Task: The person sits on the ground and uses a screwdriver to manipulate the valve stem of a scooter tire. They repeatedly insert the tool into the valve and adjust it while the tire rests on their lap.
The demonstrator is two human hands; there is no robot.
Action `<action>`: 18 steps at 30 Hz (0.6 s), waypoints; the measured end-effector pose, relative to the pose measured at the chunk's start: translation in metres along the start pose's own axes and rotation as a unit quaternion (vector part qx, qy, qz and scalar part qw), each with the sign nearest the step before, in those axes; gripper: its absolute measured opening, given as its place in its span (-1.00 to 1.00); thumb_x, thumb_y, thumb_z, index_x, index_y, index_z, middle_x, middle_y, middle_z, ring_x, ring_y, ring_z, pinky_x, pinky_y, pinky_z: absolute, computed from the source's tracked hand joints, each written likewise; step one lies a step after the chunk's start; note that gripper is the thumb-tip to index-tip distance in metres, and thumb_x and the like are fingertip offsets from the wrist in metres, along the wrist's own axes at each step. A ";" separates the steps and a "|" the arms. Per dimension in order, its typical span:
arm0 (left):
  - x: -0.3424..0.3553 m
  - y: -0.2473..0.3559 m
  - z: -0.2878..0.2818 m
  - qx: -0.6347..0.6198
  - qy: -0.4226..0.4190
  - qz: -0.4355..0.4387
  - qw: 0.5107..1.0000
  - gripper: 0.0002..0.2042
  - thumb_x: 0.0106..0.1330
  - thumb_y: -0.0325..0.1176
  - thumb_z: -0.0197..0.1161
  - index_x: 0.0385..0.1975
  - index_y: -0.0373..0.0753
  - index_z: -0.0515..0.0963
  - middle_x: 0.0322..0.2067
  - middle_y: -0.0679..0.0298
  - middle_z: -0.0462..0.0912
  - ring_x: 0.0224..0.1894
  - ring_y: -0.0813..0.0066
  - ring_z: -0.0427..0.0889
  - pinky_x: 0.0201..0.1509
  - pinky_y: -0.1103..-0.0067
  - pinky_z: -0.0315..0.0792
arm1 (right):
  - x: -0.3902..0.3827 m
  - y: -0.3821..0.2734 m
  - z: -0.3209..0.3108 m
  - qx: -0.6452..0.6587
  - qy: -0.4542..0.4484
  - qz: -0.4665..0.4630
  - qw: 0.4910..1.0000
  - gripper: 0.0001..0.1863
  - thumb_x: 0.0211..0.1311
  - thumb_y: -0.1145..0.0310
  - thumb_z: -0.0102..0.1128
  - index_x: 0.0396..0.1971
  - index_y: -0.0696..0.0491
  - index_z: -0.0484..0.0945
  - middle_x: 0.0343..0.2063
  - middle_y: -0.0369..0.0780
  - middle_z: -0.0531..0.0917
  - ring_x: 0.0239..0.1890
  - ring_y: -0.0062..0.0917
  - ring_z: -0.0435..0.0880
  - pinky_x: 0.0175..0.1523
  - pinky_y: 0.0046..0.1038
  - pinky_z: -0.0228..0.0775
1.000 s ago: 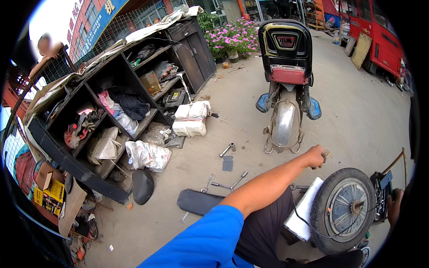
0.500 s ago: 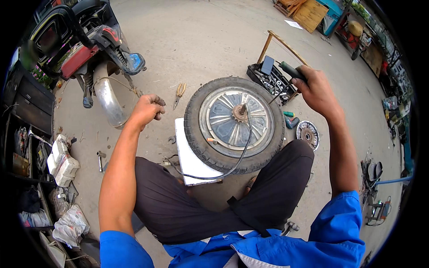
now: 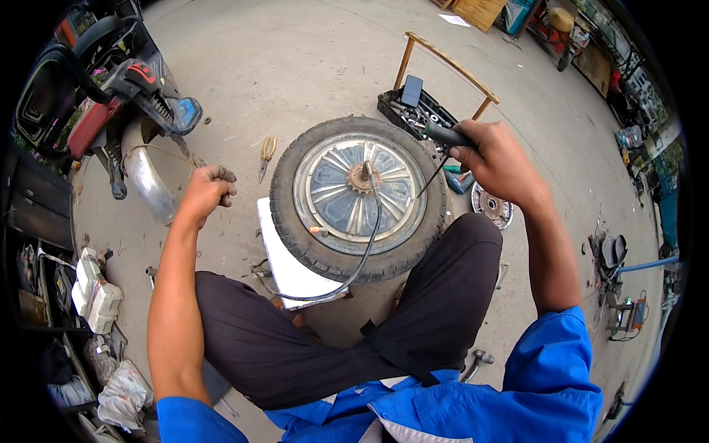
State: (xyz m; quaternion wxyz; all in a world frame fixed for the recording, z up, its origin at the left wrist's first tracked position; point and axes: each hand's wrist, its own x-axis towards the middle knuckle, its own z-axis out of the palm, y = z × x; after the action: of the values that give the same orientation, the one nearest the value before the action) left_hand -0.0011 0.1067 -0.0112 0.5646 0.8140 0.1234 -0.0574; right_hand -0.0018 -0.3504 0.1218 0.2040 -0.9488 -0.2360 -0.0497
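Observation:
A motor wheel (image 3: 347, 196) with a black tyre and ribbed metal hub lies flat before my knees, partly on a white block (image 3: 284, 258). From its axle (image 3: 366, 168) a black cable (image 3: 362, 260) curves over the tyre toward me. My right hand (image 3: 491, 159) is closed around the dark handle of a T-handle driver (image 3: 434, 175). Its thin shaft slants down to the hub's right edge; whether the tip sits in a bolt is too small to tell. Left of the wheel, my left hand (image 3: 210, 195) hangs in the air with curled fingers; anything inside them is hidden.
Pliers (image 3: 266, 156) lie beyond the wheel's left side. A black tool tray (image 3: 402, 111) stands behind it, near a wooden frame (image 3: 450, 65). To the right are a power drill (image 3: 458, 179) and a metal hub plate (image 3: 492, 207). A scooter (image 3: 125, 111) stands far left.
The view has shifted, so the scene sits further left. My right hand has brought the driver's tip nearer to me along the hub's right edge. My left hand stays curled.

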 end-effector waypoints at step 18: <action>0.002 0.000 0.003 0.001 0.002 0.002 1.000 -0.80 0.11 -0.63 0.09 -0.27 -0.47 0.56 -0.51 0.19 0.60 -0.62 0.55 0.48 -0.49 0.60 0.44 | -0.001 0.008 0.014 0.054 0.018 -0.021 0.998 -0.86 0.12 0.52 0.26 -0.37 0.26 0.52 -0.52 0.09 0.55 -0.40 0.03 0.55 -0.26 -0.13 0.36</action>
State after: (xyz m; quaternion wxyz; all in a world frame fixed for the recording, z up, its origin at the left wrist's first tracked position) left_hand 0.0006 0.1043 -0.0123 0.5635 0.8151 0.1230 -0.0547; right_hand 0.0010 -0.3520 0.1060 0.2578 -0.9303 -0.2545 -0.0580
